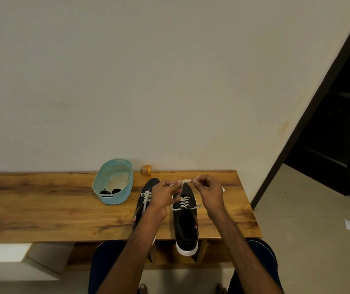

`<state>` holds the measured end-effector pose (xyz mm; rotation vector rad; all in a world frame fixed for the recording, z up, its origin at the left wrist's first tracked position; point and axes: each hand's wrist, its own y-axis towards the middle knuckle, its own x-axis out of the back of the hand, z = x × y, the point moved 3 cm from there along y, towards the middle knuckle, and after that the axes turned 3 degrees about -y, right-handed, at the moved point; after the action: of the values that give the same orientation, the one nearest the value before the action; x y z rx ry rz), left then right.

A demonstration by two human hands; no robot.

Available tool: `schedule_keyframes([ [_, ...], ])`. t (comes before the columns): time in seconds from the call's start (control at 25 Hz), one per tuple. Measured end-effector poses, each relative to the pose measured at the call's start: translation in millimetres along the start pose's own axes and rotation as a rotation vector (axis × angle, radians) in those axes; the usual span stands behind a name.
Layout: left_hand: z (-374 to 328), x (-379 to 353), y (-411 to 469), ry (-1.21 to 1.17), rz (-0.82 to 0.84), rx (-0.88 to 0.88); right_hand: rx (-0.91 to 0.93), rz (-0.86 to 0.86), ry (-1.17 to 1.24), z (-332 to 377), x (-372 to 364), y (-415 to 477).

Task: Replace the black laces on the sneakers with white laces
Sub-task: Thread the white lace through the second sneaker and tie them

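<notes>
Fingers (pixel 175 184) | both hands pinch white lace (pixel 185 181) | above right sneaker (pixel 185 225)

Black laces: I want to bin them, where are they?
Head view: black laces lie in the blue basket, left of the sneakers on the bench.

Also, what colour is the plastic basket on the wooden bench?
The plastic basket is light blue, with a ribbed outer wall; the head view shows it best.
</notes>
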<state>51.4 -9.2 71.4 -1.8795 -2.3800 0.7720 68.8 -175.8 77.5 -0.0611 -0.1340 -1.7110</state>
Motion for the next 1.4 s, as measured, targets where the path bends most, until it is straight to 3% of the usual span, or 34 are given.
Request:
schedule_keyframes([
  [0.2, 14.1, 53.8, 25.4, -0.384, -0.137, 0.083, -0.459, -0.248, 0.527, -40.6, 41.1, 18.2],
  [0.28, 23.2, 79.3, 33.8, -0.501, -0.2, 0.093, -0.548, -0.319, 0.646, -58.2, 56.8, 21.4],
  [0.44, 33.2, 131.5, 35.5, -0.609, -0.402, 0.106, -0.611, -0.553, 0.659, -94.5, 98.2, 21.4],
  [0.52, 38.8, 153.3, 29.6, -0.469, -0.557, 0.015, -0.599, -0.612, 0.446, -113.4, 120.0, 17.1],
  [0.56, 38.5, 157.8, 25.6, -0.301, -0.58, -0.076, -0.594, -0.602, 0.265, -120.0, 126.0, 13.1],
  [0.64, 38.2, 148.1, 16.6, 0.268, -0.487, -0.276, -0.531, -0.541, -0.103, -124.6, 124.3, 3.0],
  [0.72, 42.1, 117.7, 11.1, 0.867, -0.325, -0.458, -0.308, -0.426, -0.383, -118.6, 106.5, -3.7],
  [0.8, 48.2, 77.6, 9.0, 1.107, -0.176, -0.603, -0.084, -0.204, -0.495, -107.7, 72.1, -8.6],
  [0.92, 73.9, 28.0, 18.9, 1.226, 0.052, -0.515, -0.055, 0.259, -0.577, -104.5, 12.9, -18.4],
  [0.96, 84.9, 19.1, 22.1, 1.289, 0.087, -0.451, -0.076, 0.338, -0.641, -108.9, 0.7, -22.1],
  [1.04, 102.2, 13.7, 25.0, 1.353, 0.078, -0.354, -0.071, 0.344, -0.77, -117.7, -10.8, -27.9],
  [1.2, 114.6, 20.8, 21.1, 1.289, -0.006, -0.339, -0.017, 0.305, -0.909, -119.0, -11.7, -37.5],
  [1.4, 122.1, 37.8, 10.3, 1.069, -0.113, -0.302, -0.008, 0.306, -0.848, -117.4, -4.6, -41.0],
])
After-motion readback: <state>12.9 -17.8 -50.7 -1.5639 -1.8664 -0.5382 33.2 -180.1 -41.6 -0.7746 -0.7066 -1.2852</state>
